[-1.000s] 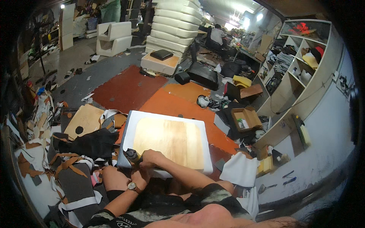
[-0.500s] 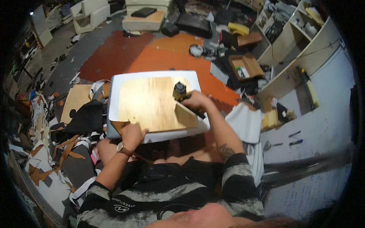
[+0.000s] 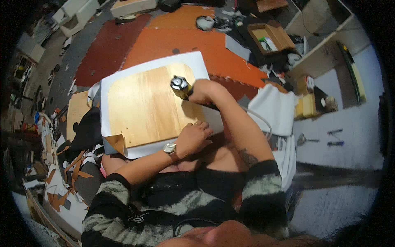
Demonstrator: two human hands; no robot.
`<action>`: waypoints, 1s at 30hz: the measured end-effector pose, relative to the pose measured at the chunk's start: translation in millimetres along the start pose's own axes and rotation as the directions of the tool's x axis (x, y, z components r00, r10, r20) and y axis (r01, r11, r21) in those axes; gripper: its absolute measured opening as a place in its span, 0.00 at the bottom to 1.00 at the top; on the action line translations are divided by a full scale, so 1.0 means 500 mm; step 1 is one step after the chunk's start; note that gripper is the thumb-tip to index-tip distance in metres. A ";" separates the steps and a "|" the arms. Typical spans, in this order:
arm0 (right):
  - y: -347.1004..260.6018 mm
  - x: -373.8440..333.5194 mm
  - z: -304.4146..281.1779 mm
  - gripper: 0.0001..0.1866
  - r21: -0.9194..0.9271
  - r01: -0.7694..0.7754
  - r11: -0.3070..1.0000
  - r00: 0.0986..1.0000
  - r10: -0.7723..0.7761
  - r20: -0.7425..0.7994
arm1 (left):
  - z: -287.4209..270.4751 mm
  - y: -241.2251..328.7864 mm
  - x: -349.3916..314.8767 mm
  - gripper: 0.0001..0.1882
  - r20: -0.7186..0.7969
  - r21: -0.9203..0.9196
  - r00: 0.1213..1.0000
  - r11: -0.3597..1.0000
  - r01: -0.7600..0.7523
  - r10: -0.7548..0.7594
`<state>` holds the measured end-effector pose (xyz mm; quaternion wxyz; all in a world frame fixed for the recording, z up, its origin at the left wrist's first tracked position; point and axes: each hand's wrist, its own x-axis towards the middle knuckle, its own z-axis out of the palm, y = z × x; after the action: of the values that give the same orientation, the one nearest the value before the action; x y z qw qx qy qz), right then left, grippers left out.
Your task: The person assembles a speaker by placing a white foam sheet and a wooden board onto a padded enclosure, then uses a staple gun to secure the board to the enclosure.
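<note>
A plywood board (image 3: 146, 105) with rounded corners lies on a white sheet of upholstery covering (image 3: 196, 61), over my lap. At the near left corner a flap of the covering (image 3: 116, 144) is folded up over the board's edge, showing its brown back. My right hand (image 3: 202, 92) grips an air staple gun (image 3: 180, 85), held above the board's right part; a pale hose (image 3: 263, 119) trails from behind my forearm. My left hand (image 3: 193, 139) rests at the near right corner, fingers apart on the board and covering edge. Its fingertips' exact contact is hard to make out.
Leather and fabric scraps (image 3: 76, 164) lie heaped at the left, beside another plywood piece (image 3: 78, 109). White material (image 3: 271, 109) is draped at my right. A cardboard box (image 3: 269, 39) stands far right; hand tools (image 3: 335, 143) lie on the pale surface at right.
My left hand has left the near left corner and moved right to the near right corner. The staple gun is still in my right hand. The board appears further left and turned slightly.
</note>
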<state>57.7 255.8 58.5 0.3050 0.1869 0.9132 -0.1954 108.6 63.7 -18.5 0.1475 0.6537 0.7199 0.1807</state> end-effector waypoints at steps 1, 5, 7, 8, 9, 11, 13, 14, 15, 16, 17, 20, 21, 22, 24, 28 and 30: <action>0.024 0.014 0.011 0.27 0.006 0.001 1.000 0.999 0.000 -0.034 | -0.028 -0.022 0.007 0.15 -0.055 -0.104 0.998 0.994 0.033 -0.039; 0.067 -0.003 0.039 0.25 0.060 0.076 0.995 0.992 -0.070 -0.107 | -0.163 -0.276 -0.045 0.11 -0.375 -0.260 0.770 0.856 0.446 -0.516; 0.061 -0.014 0.043 0.26 0.128 0.081 0.988 0.992 -0.067 -0.104 | -0.240 -0.462 -0.121 0.14 -0.494 -0.328 0.549 0.729 0.602 -0.675; 0.046 -0.026 0.031 0.27 0.142 0.092 0.986 0.993 -0.081 -0.083 | -0.265 -0.550 -0.173 0.17 -0.571 -0.277 0.452 0.680 0.679 -0.685; 0.033 -0.035 0.017 0.26 0.083 0.086 0.993 0.994 -0.080 -0.074 | -0.287 -0.605 -0.206 0.19 -0.635 -0.251 0.341 0.603 0.757 -0.693; -0.018 -0.035 -0.006 0.26 -0.008 0.109 0.994 0.989 -0.110 -0.101 | -0.313 -0.702 -0.284 0.24 -0.625 -0.243 0.219 0.454 0.857 -0.749; -0.069 -0.024 -0.022 0.26 -0.063 0.139 0.988 0.977 -0.147 -0.157 | -0.306 -0.774 -0.313 0.28 -0.524 -0.284 0.251 0.445 0.849 -0.814; -0.095 -0.002 -0.032 0.27 0.005 0.177 0.984 0.967 -0.172 -0.189 | -0.308 -0.796 -0.307 0.30 -0.464 -0.307 0.300 0.469 0.828 -0.834; -0.128 0.024 -0.032 0.27 0.071 0.224 0.972 0.956 -0.205 -0.211 | -0.283 -0.827 -0.324 0.33 -0.637 -0.169 0.369 0.590 0.790 -0.677; -0.148 0.048 -0.034 0.28 0.142 0.240 0.960 0.949 -0.202 -0.243 | -0.278 -0.828 -0.291 0.34 -0.614 -0.080 0.383 0.537 0.840 -0.690; -0.183 0.068 -0.037 0.27 0.206 0.235 0.950 0.946 -0.175 -0.273 | -0.277 -0.828 -0.269 0.38 -0.644 -0.133 0.397 0.606 0.784 -0.654; -0.257 0.164 -0.018 0.30 0.294 0.165 0.941 0.976 -0.113 -0.185 | -0.291 -0.760 -0.208 0.36 -0.557 -0.265 0.188 0.388 0.883 -0.809; -0.269 0.208 0.002 0.31 0.245 0.120 0.962 0.987 -0.089 -0.133 | -0.293 -0.761 -0.207 0.35 -0.529 -0.301 0.177 0.378 0.875 -0.830; -0.293 0.205 -0.002 0.31 0.234 0.110 0.966 0.990 -0.086 -0.112 | -0.289 -0.773 -0.222 0.33 -0.497 -0.339 0.154 0.355 0.871 -0.854; -0.316 0.171 -0.015 0.32 0.217 0.070 0.974 0.996 -0.056 -0.068 | -0.281 -0.800 -0.250 0.30 -0.416 -0.394 0.175 0.351 0.849 -0.892; -0.285 0.163 0.026 0.29 0.301 0.091 0.949 0.988 -0.048 -0.146 | -0.300 -0.807 -0.245 0.23 -0.395 -0.481 0.382 0.542 0.689 -0.836; -0.296 0.158 0.031 0.28 0.280 0.091 0.956 0.982 -0.040 -0.183 | -0.309 -0.806 -0.244 0.22 -0.459 -0.553 0.409 0.614 0.563 -0.788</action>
<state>-61.7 139.5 33.3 0.1865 0.2151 0.9041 -0.3185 -306.1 -100.3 -66.2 0.0418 0.1563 0.8855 0.4355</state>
